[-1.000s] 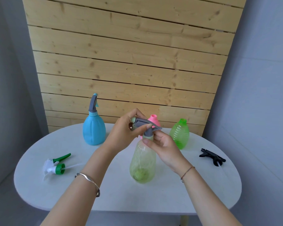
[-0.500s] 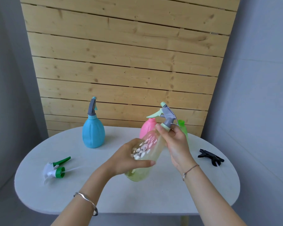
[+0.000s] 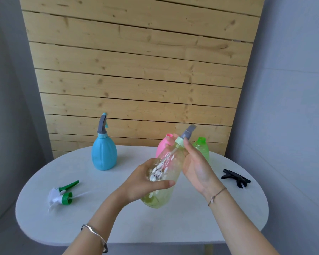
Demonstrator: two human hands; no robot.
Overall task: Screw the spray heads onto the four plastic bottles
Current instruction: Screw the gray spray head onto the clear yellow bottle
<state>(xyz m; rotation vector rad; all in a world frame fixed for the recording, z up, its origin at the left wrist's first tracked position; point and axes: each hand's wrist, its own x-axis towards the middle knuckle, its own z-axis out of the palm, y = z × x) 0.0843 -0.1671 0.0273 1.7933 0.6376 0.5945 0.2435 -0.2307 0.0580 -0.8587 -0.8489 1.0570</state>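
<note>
My left hand (image 3: 145,183) grips the body of a clear yellow-green bottle (image 3: 162,184), tilted with its neck up and to the right, above the table. My right hand (image 3: 197,166) has its fingertips on the pale green collar of the grey spray head (image 3: 187,133) that sits on that bottle's neck. A blue bottle (image 3: 104,155) with a grey spray head stands at the back left. Behind my hands stand a pink bottle (image 3: 163,146) and a green bottle (image 3: 202,148), both with bare necks. A green and white spray head (image 3: 63,194) lies at the left, a black spray head (image 3: 236,178) at the right.
The white oval table (image 3: 173,225) carries everything. A wooden slat wall (image 3: 136,70) rises behind it, between grey walls.
The clear bottle went from upright on the table to tilted and lifted. My left hand moved from the spray head down to the bottle's body. The spray head has turned under my right fingers.
</note>
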